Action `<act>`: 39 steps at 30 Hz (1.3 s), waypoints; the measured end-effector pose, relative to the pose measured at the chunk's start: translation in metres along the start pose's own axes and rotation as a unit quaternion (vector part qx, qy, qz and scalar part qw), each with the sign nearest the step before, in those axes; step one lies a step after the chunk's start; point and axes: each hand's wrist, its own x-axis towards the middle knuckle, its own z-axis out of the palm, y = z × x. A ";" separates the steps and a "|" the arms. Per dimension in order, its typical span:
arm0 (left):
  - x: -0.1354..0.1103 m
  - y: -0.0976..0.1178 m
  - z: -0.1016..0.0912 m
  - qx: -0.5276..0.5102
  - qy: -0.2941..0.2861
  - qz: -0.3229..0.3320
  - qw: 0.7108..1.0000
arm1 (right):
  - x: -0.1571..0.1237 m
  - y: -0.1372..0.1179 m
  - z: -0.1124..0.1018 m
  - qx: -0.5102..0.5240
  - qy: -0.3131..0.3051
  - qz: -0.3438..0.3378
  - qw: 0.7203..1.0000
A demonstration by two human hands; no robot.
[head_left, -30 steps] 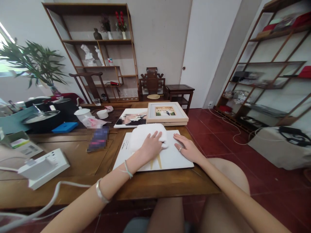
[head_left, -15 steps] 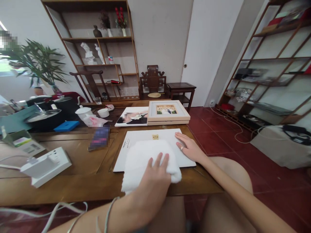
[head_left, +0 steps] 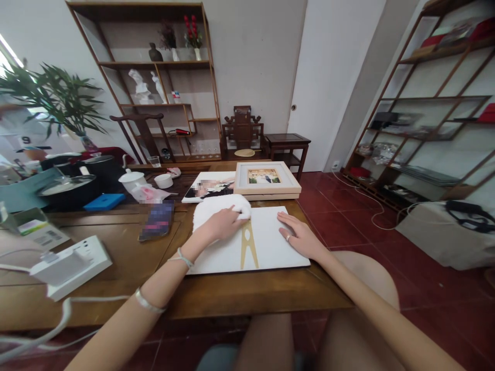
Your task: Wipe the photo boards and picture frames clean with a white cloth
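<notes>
A white board [head_left: 266, 242], the back of a frame with a gold stand strip [head_left: 246, 248], lies flat near the table's front edge. My left hand [head_left: 221, 225] presses a folded white cloth [head_left: 216, 205] onto the board's far left corner, fingers curled over the cloth. My right hand [head_left: 299, 236] lies flat and open on the board's right edge, a ring on one finger. Behind the board sit a framed photo [head_left: 266, 179] and an unframed photo print [head_left: 207, 188].
The wooden table [head_left: 127, 257] also carries a dark phone-like object [head_left: 157, 220], a white power strip [head_left: 69, 265] with cable, a blue box [head_left: 102, 202], pots and white cups at the left. Shelves stand behind and to the right; red tile floor lies right.
My left hand with the cloth swept from the board's far side down to its near edge, then back up to the far left corner. My right hand stayed put on the right edge.
</notes>
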 end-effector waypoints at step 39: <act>-0.125 0.029 0.020 0.002 0.013 0.014 1.000 | -0.001 0.002 0.001 0.001 0.002 0.001 1.000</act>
